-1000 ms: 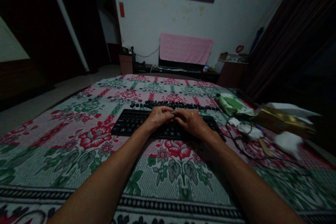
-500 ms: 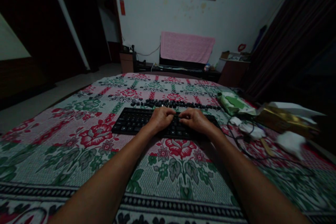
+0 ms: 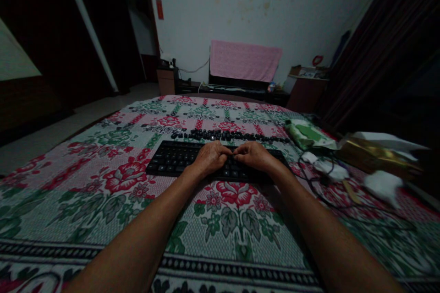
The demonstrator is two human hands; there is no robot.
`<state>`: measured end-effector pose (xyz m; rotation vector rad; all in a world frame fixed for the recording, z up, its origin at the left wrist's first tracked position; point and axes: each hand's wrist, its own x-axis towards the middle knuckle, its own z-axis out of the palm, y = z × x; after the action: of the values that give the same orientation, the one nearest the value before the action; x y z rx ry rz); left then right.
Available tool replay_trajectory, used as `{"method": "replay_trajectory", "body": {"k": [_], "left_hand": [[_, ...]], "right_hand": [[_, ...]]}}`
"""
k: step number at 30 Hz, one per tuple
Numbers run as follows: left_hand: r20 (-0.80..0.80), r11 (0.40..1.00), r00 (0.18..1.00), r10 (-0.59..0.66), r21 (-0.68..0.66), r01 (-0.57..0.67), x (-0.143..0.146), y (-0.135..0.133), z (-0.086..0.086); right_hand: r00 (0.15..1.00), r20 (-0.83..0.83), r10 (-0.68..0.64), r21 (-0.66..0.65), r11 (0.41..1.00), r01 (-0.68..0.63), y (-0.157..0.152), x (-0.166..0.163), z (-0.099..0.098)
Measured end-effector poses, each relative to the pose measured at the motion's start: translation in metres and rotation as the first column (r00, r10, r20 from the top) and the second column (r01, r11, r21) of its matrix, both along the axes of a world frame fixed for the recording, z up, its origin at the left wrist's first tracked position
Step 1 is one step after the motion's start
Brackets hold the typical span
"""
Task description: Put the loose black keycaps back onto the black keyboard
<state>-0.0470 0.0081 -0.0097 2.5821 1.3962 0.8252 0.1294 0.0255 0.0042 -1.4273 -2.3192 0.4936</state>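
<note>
A black keyboard [image 3: 172, 158] lies flat on the flowered bedspread, with both hands over its middle. My left hand [image 3: 211, 156] rests on the keys, its index finger stretched to the right and the thumb apart below it. Close beside it, my right hand [image 3: 253, 154] has thumb and fingers drawn together in a pinch against the keys. The fingertips of both hands nearly meet; whatever is between the right fingers is too small to make out. Just beyond the keyboard, many loose black keycaps [image 3: 237, 136] lie in a long strip.
Right of the keyboard lie a black cable [image 3: 311, 187], crumpled white tissues [image 3: 382, 185], a flat wooden stick [image 3: 351, 191], a green-and-white packet [image 3: 307, 134] and a gold box [image 3: 371, 153]. The flowered bedspread [image 3: 103, 206] spreads underneath. A pink cloth [image 3: 244, 60] hangs at the far wall.
My left index finger has straightened and moved right, up to the right fingertips. My right hand has shifted slightly left. The keyboard and keycaps have stayed in place.
</note>
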Motion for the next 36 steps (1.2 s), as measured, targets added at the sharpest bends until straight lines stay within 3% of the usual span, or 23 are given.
{"method": "replay_trajectory", "body": {"k": [19,30,36], "left_hand": [[-0.082,0.997,0.995,-0.059,-0.062,0.054,0.002,-0.008,0.007],[-0.102,0.991,0.994,-0.034,-0.131,0.02,0.002,-0.011,0.006],[0.025,0.992,0.998,-0.064,-0.109,0.067,-0.004,-0.006,0.005]], "right_hand": [[0.996,-0.026,-0.086,-0.12,0.989,0.082,0.001,-0.004,-0.001],[0.996,-0.013,-0.09,-0.039,0.995,0.089,0.004,-0.003,-0.009],[0.994,-0.023,-0.107,0.033,0.994,0.107,0.007,-0.001,-0.004]]}}
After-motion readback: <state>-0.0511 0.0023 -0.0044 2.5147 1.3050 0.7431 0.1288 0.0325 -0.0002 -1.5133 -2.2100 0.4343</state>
